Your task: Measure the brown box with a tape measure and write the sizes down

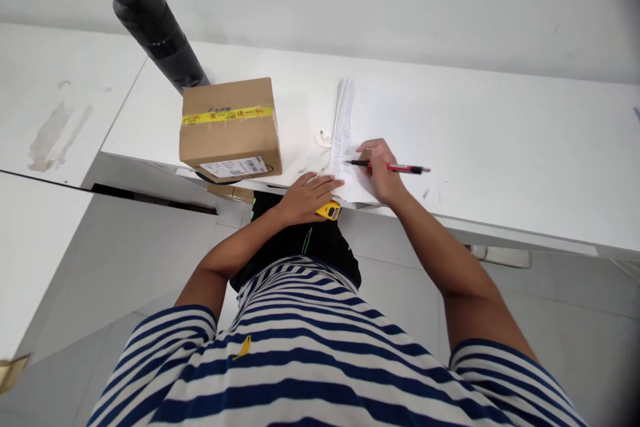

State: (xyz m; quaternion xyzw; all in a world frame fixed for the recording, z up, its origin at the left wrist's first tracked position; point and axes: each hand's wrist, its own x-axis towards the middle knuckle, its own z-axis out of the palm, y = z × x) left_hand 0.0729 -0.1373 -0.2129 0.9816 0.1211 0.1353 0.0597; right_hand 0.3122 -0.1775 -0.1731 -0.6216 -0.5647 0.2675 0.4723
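My right hand (383, 172) is closed round a red and black pen (407, 169), whose dark tip points left at a narrow folded paper (342, 120) covered with small writing. At the table's front edge, my left hand (307, 200) holds a yellow tape measure (330, 211) beneath its palm and thumb side. The fingers of that hand reach over the near end of the paper. Most of the tape measure is hidden by the hand. Left of the paper stands a closed cardboard box (227, 137) with yellow printed tape and a white label.
A tall black bottle-shaped object (160, 33) stands behind the box. The white table (525, 147) runs along the wall, with a pale round mark (323, 139) beside the paper. Another white surface (45, 87) at left has grey stains. Brown cardboard (230, 193) shows below the edge.
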